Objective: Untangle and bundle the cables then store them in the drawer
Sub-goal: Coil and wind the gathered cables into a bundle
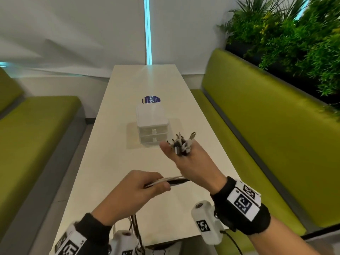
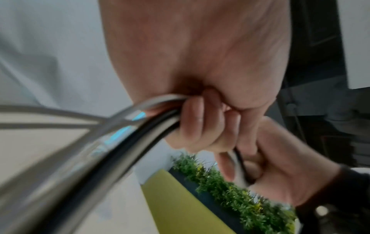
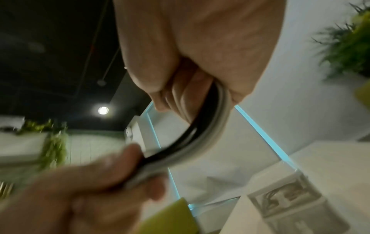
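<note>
Several white and black cables (image 1: pixel 170 180) run as one bunch between my two hands above the white table (image 1: pixel 117 157). My right hand (image 1: pixel 185 159) grips the bunch near its plugs (image 1: pixel 182 143), which stick up from the fist. My left hand (image 1: pixel 147 183) pinches the same bunch lower down, and the loose lengths hang off the table's near edge (image 1: pixel 135 229). In the left wrist view the cables (image 2: pixel 128 125) pass under my curled fingers (image 2: pixel 196 120). In the right wrist view the cables (image 3: pixel 204 126) curve from my right fist to my left hand (image 3: pixel 96 178). A small translucent drawer unit (image 1: pixel 152 124) stands mid-table, both drawers shut.
A round blue sticker (image 1: pixel 151 99) lies on the table behind the drawer unit. Green benches flank the table, left (image 1: pixel 36 137) and right (image 1: pixel 257 126). Plants (image 1: pixel 294 37) stand behind the right bench. The drawer unit (image 3: pixel 288 201) also shows in the right wrist view.
</note>
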`<state>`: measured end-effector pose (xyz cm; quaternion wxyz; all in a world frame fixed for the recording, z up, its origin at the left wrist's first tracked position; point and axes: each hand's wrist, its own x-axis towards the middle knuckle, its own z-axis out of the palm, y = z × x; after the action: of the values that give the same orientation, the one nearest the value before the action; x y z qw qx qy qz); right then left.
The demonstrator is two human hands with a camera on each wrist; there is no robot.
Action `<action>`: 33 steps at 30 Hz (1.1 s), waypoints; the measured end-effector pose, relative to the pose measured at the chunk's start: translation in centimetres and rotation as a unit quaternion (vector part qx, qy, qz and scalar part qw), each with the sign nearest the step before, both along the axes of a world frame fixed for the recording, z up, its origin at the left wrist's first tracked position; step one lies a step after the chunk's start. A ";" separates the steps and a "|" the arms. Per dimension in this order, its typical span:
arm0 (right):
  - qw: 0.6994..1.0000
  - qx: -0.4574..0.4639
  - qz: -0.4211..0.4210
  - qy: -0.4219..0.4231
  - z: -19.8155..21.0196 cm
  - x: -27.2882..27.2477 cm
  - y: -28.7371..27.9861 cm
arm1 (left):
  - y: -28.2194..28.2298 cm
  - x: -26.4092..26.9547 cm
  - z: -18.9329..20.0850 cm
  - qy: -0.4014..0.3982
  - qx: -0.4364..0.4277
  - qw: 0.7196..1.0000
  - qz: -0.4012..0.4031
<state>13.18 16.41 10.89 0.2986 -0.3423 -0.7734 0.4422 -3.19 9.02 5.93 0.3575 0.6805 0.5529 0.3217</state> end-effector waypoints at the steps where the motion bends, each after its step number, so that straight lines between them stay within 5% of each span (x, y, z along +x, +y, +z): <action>1: 0.999 0.030 -0.004 -0.031 -0.3 -0.1 0.1 | -0.1 0.2 0.5 0.017 0.016 1.000 -0.005; 6: 0.949 0.218 0.052 -0.220 -1.6 -1.1 0.0 | -0.4 0.2 1.0 -0.045 -0.033 0.998 0.006; 11: 0.970 0.163 0.021 -0.176 -1.6 -0.3 0.0 | -1.0 -0.6 -0.2 -0.073 -0.161 0.984 -0.015; 14: 0.954 0.194 0.035 -0.226 -2.6 0.0 -0.5 | -1.1 -1.0 0.3 0.025 -0.119 0.993 -0.004; 23: 0.920 0.219 0.098 -0.311 -3.7 -0.5 0.3 | 0.9 -1.2 2.7 0.127 -0.035 0.988 -0.082; 29: 0.940 0.178 0.102 -0.271 -4.6 -0.5 0.0 | 2.0 -1.6 2.7 0.215 0.018 0.974 -0.074; 33: 0.949 0.113 0.159 -0.248 -4.4 -0.4 0.0 | 1.6 -1.9 2.4 0.176 -0.078 0.976 -0.102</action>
<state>12.81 16.46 6.48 0.0603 -0.2781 -0.9124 0.2943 -5.05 10.64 8.35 0.3374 0.7492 0.5582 0.1153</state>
